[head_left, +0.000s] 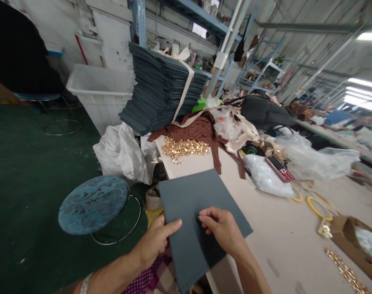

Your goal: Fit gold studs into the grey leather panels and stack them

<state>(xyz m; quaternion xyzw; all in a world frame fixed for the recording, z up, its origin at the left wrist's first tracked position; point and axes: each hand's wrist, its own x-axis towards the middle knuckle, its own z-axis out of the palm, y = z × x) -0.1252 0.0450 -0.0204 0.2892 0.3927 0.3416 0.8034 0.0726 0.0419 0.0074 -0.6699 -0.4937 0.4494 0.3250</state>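
Observation:
A flat dark blue-grey fabric panel (201, 194) lies partly on the table and juts over its near left edge. My left hand (158, 239) grips the panel's left side, thumb on top and fingers underneath. Above the middle of the panel, my right hand (221, 228) is closed in a pinch. Something tiny shows at its fingertips, too small to name. Beyond the panel, a heap of small gold-coloured metal pieces (186, 149) rests on the table.
Behind the heap stand brown fabric strips (192, 126) and a tied stack of dark panels (164, 85). A blue stool (94, 204) is at the left. On the table (274, 237) lie a plastic bag (267, 175), a red phone (279, 168), a cardboard box (342, 232) and a gold chain (345, 269).

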